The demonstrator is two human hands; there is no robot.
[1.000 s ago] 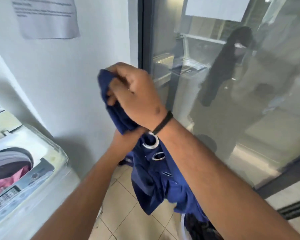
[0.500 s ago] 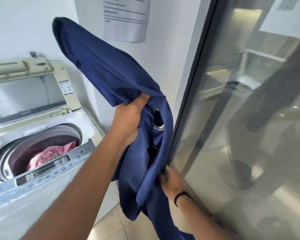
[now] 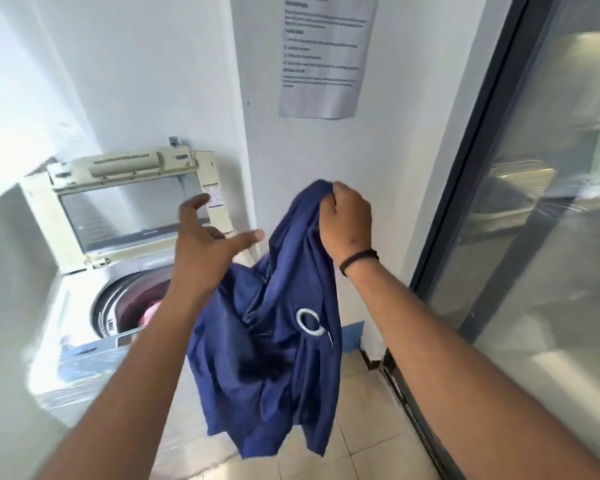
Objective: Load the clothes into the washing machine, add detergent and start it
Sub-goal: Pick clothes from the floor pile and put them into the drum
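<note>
- Navy blue curtain (image 3: 274, 358) with a silver eyelet ring (image 3: 308, 323) hangs bunched from your right hand (image 3: 346, 221), which is fisted tight round its top edge, up around 1 o'clock from frame centre.
- Your left hand (image 3: 205, 244) is spread wide, fingers apart, gripping nothing, just beside the fabric at 10 o'clock.
- Top-load washing machine (image 3: 84, 348) sits at 8 o'clock, lid (image 3: 132, 206) propped up, with pink clothes (image 3: 149, 311) already in the drum.
- Printed notice (image 3: 323, 53) is stuck on the wall at 12.
</note>
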